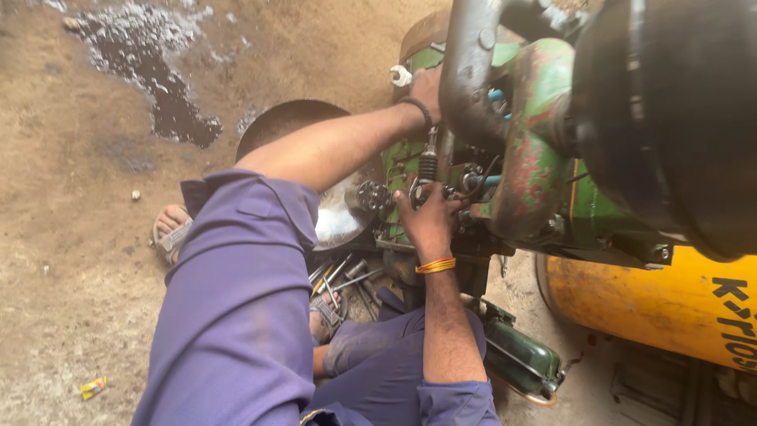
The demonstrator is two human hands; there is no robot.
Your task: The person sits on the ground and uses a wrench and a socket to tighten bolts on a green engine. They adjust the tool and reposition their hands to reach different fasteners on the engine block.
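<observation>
Hands [430, 213] crowd green engine [536, 166]; open dirt floor [79, 237] left.

Dark wet patch [158, 71] on dirt floor [63, 237], yellow tank [631, 304], small yellow wrapper [93, 386], round metal pan [288, 118]

The left hand [426, 88] is half hidden behind the dark curved pipe [465, 71] near the top centre, so its grip cannot be told. The right hand [430, 221] has its fingertips buried among the green engine's [532, 170] parts. At the right edge the yellow tank [639, 304] is cut off.
</observation>
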